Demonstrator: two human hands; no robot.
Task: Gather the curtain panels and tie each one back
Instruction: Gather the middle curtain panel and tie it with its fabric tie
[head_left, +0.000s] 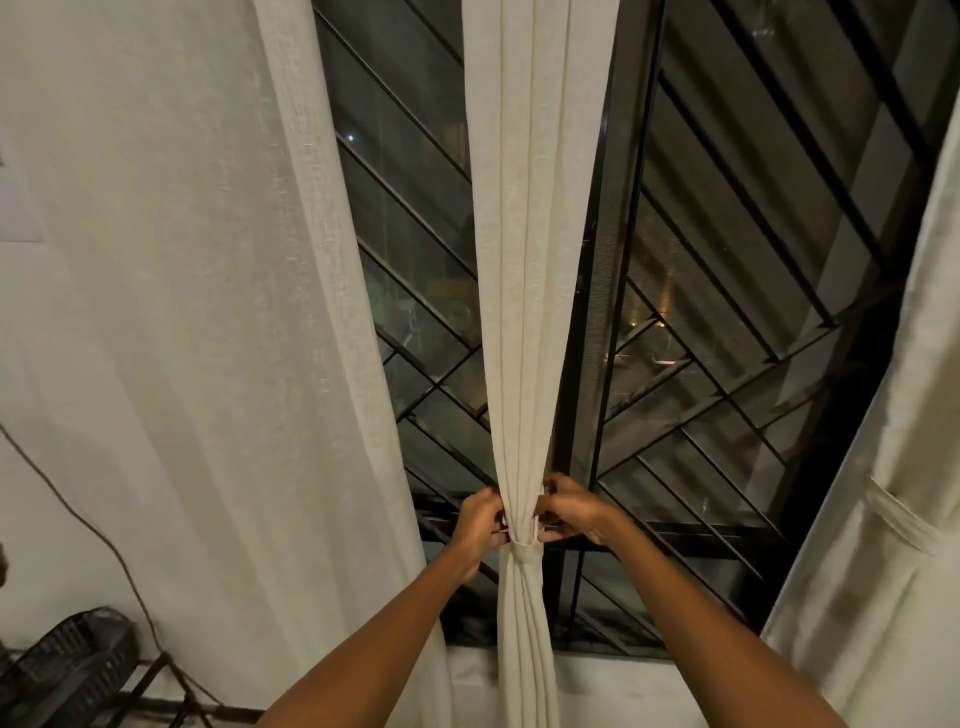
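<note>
Reaching up with both bare arms, the person had the left hand (480, 521) curled against the left edge of the middle curtain panel (535, 260), fingers clenched on the bunched cloth; whether they also caught the band I could not tell. The right hand (570, 512) sat just opposite, its fingertips pinching the thin strip of the tieback (523, 546) where it looped round the bundle. That band cinched the cream panel to its narrowest point, the folds fanning wider above and hanging loose below, down past the sill.

Behind the panel stood the dark window grille (727, 270), its black bars set in diagonals over the night glass. To the left hung a wide left curtain panel (208, 312), spread and unbound. At the right edge the right curtain panel (883, 597) was gathered, with a fabric band (906, 522) across it. Low on the left, a dark woven basket (67, 660) sat by the wall, and a thin cord (78, 512) trailed down the plaster.
</note>
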